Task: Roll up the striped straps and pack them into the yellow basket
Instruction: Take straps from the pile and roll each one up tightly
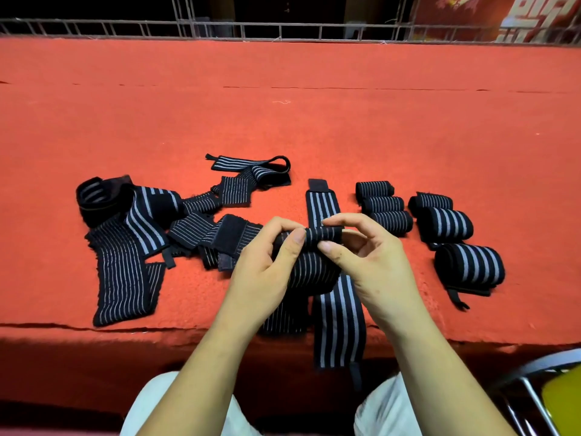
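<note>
**Both hands on the started roll**

Head view: Your left hand (267, 265) and your right hand (367, 256) meet in the middle of the red cloth (283, 105), near its front edge. Between them is a small roll (323, 233) of striped strap. You pinch it from both ends: the left thumb presses on its left part, and the right thumb sits under it with the right forefinger curled over the top.

Just below the roll, between your palms, a fine-striped strap (314, 269) lies flat. A wide-striped strap (339, 325) runs under your hands from the far side and hangs over the front edge of the cloth. To which of the two the roll belongs, I cannot tell.

To the right of your right hand, close but not touching, six finished rolls (446, 223) lie in two short rows. To the left of your left hand the loose straps (141, 221) lie in a pile, still unrolled.

In the lower right corner only a part of a yellow object (566, 401) shows behind a metal frame (534, 401), well apart from your hands; whether it is the basket is not clear.
</note>
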Demonstrator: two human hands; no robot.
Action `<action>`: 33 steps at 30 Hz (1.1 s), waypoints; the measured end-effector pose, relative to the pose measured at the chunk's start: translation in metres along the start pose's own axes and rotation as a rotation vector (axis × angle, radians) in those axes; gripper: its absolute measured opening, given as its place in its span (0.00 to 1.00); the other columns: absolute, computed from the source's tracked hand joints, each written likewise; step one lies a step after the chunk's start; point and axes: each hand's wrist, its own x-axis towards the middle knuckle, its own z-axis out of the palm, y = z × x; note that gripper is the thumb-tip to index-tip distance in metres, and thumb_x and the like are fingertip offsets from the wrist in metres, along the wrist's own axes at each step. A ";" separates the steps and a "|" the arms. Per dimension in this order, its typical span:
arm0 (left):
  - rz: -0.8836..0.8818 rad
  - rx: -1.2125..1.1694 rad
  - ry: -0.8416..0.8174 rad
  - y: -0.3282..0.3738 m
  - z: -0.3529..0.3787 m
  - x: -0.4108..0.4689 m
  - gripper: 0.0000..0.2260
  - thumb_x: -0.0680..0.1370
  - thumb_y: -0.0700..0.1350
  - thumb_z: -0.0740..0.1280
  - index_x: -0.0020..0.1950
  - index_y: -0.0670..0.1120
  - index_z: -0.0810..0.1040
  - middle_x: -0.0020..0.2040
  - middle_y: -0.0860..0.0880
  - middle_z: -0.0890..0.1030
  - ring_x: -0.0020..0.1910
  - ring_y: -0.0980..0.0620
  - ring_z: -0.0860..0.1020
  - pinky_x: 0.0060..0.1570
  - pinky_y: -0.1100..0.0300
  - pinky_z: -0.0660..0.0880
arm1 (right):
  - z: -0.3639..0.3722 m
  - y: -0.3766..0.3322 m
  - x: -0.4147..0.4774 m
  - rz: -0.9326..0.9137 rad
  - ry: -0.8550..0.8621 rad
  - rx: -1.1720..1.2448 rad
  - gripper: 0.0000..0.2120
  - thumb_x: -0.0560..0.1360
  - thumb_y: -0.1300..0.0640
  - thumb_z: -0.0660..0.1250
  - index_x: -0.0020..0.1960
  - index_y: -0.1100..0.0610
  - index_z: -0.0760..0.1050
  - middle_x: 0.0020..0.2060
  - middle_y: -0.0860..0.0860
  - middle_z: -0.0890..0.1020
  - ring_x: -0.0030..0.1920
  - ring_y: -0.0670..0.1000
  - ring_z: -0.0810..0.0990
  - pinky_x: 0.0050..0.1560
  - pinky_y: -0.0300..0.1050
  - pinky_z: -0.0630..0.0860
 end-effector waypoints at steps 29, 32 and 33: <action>-0.121 -0.066 0.049 0.004 0.002 0.000 0.15 0.76 0.63 0.61 0.54 0.56 0.77 0.49 0.59 0.81 0.50 0.59 0.79 0.55 0.57 0.75 | 0.004 -0.002 -0.004 -0.052 0.008 -0.074 0.16 0.74 0.70 0.70 0.58 0.55 0.80 0.50 0.54 0.85 0.52 0.51 0.84 0.55 0.47 0.80; -0.109 -0.099 0.070 0.002 0.001 0.000 0.13 0.77 0.60 0.62 0.49 0.53 0.77 0.42 0.57 0.80 0.43 0.58 0.77 0.49 0.56 0.74 | 0.006 -0.001 -0.004 -0.051 0.026 -0.074 0.14 0.72 0.67 0.73 0.55 0.55 0.82 0.46 0.51 0.86 0.48 0.47 0.84 0.52 0.43 0.80; -0.087 -0.125 0.051 0.001 0.000 0.000 0.11 0.77 0.59 0.63 0.50 0.54 0.77 0.42 0.56 0.79 0.43 0.58 0.77 0.49 0.56 0.74 | 0.006 -0.002 -0.005 -0.043 0.034 -0.055 0.12 0.72 0.64 0.74 0.54 0.56 0.83 0.43 0.50 0.86 0.45 0.44 0.83 0.49 0.39 0.79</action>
